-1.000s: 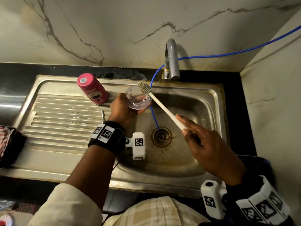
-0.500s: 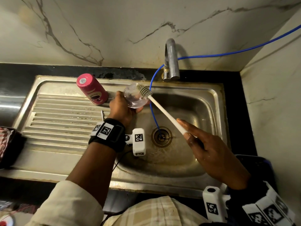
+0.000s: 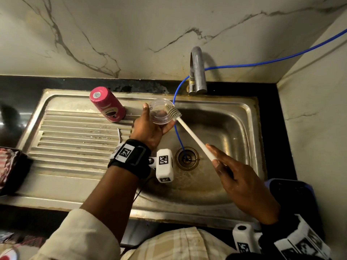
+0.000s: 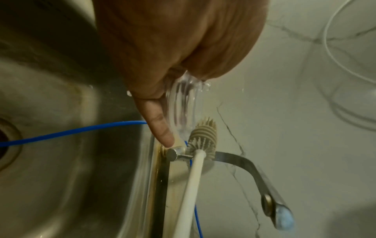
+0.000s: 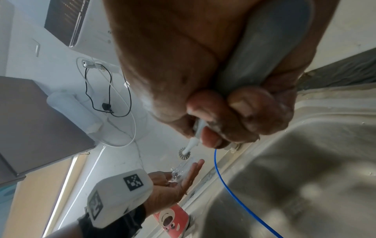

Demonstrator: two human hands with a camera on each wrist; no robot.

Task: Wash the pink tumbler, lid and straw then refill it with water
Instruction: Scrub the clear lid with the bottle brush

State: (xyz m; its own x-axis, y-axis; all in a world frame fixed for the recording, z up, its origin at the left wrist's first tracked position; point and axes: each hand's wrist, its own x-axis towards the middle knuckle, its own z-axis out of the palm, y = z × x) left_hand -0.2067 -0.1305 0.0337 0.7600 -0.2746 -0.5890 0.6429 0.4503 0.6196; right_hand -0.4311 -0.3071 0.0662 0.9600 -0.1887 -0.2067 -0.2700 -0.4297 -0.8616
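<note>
The lid (image 3: 159, 113), cupped in the left hand (image 3: 150, 128), is scrubbed with a brush (image 3: 173, 112) gripped by the right hand (image 3: 242, 184); the tumbler (image 3: 108, 104) stands unfilled.

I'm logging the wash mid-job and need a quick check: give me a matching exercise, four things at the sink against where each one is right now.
Things:
1. clear lid
2. bottle brush
3. pink tumbler
4. blue hose

Places:
A. upside down on the drainboard
B. running from the tap area down into the drain
C. held in the left hand over the sink's left edge
D. handle gripped by the right hand, head against the lid

Pairs: 1-C, 2-D, 3-A, 4-B
</note>
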